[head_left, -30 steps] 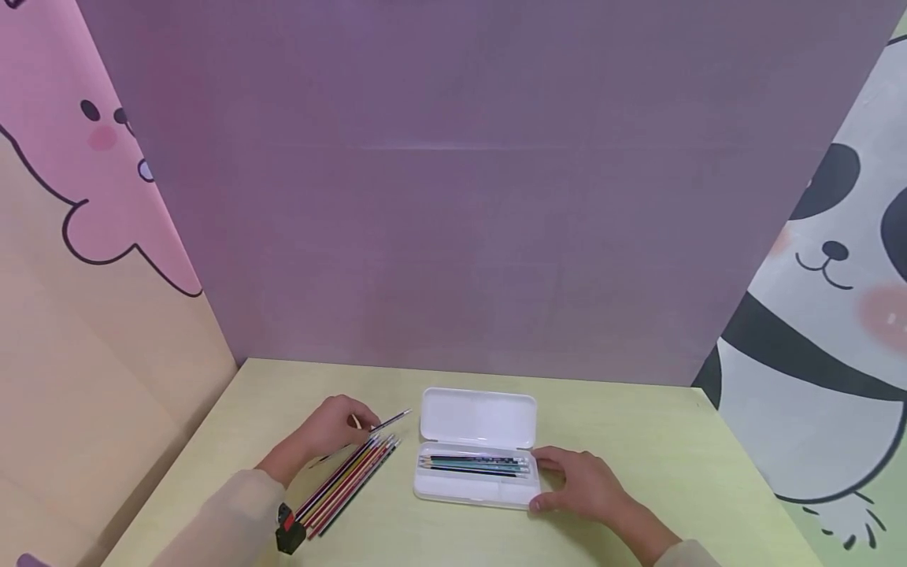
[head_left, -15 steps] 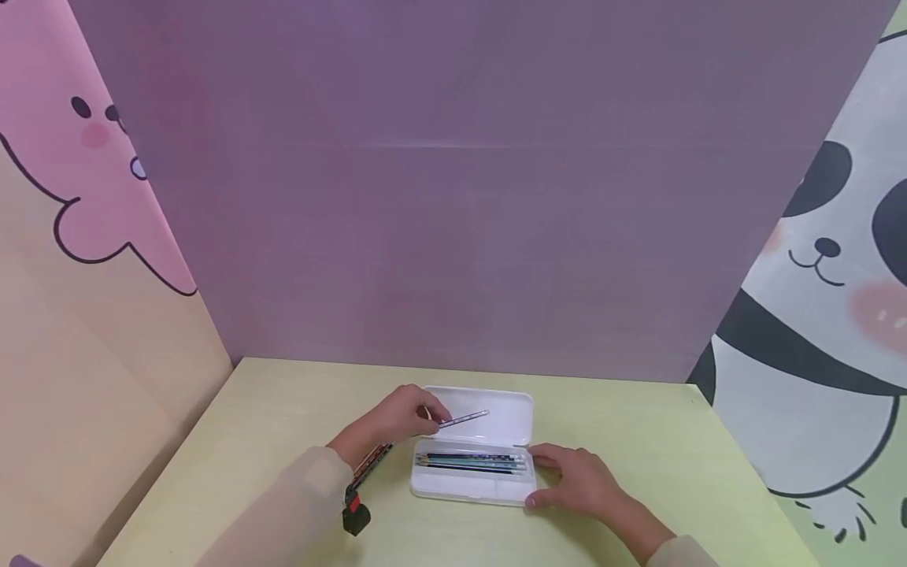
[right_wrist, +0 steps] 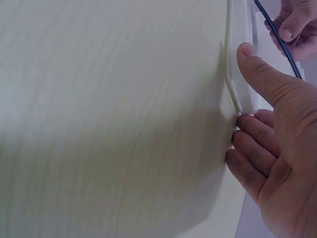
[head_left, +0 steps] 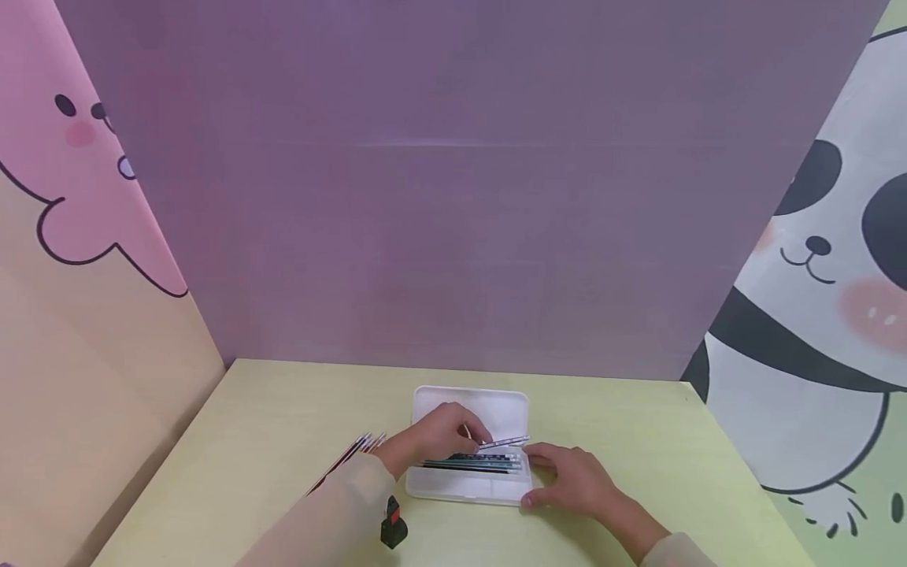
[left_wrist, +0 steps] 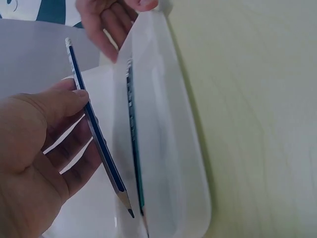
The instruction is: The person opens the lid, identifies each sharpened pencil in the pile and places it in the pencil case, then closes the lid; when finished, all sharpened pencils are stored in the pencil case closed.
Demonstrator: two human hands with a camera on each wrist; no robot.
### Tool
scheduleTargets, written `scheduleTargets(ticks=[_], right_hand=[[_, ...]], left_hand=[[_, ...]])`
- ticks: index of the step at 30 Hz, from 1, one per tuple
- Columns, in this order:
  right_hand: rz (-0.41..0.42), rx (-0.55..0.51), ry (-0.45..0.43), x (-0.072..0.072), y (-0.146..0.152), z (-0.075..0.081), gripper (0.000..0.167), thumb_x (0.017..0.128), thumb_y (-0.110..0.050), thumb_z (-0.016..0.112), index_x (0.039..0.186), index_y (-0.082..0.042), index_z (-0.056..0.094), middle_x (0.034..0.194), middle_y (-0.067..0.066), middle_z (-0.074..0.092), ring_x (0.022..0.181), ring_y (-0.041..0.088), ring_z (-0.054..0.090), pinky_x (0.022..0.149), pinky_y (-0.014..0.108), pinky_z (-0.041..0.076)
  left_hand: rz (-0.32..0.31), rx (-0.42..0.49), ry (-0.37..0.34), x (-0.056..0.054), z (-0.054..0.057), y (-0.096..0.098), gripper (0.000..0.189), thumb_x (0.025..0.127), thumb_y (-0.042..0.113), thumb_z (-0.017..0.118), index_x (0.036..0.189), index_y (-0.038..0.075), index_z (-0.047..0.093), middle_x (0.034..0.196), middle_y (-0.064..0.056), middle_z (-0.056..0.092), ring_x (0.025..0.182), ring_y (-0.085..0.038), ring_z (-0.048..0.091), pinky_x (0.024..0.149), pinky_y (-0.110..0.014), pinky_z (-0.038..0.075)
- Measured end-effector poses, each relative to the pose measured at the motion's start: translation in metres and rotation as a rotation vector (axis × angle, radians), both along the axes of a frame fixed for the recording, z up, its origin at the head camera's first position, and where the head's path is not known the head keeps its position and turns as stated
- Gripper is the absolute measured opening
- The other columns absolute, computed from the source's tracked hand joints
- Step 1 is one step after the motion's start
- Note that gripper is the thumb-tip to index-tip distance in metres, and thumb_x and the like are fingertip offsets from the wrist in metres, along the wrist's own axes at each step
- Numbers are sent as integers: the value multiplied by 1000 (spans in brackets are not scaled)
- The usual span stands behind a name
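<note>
My left hand (head_left: 448,431) pinches a blue-and-white pencil (left_wrist: 101,139) between thumb and fingers. Its sharpened tip points down-left and its pale end reaches toward the right. This pencil is over the back edge of a white plastic pencil case (head_left: 460,494), whose lid (head_left: 506,405) lies open behind it. Inside the case several dark and teal pencils (head_left: 471,466) lie side by side, partly covered by the left hand. My right hand (head_left: 572,479) grips the case's right end, thumb (right_wrist: 262,74) at the front corner and fingers around the end.
Several more pencils (head_left: 340,463) lie in a slanted bundle on the pale wooden table (head_left: 283,402), left of the case and half hidden by the left sleeve. A black device (head_left: 394,526) with a red patch sits at the left wrist. A purple panel (head_left: 453,236) rises behind the table.
My left hand has carried the pencil rightward from beside the bundle, past the lid, and down to the case's back edge. The right hand has stayed at the case's end.
</note>
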State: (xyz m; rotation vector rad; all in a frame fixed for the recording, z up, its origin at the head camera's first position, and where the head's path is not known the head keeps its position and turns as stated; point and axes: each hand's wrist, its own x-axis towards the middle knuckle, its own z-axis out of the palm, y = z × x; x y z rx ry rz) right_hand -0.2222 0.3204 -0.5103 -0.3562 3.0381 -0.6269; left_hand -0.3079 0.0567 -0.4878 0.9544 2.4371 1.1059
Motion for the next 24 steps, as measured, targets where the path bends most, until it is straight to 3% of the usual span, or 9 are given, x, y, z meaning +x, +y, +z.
scheduleTargets(ticks=[8,24], right_hand=[[8,11,10,0,-2,1,82,63,-62,89,132,-21,67,121,-3,76,116,29,68,99,55,48],[-8,-11,9,1,1,1,85,61,-61,90,133,-21,67,122,-5,75,118,30,67,99,55,48]], left_hand=[[-57,-77,52,4,-7,1,22,91,3,75,106,18,83,91,9,74,82,-3,59,79,-19,51],[-59,-210,180,10,-18,1,23,91,2,74,104,19,83,94,11,75,81,0,57,83,-18,51]])
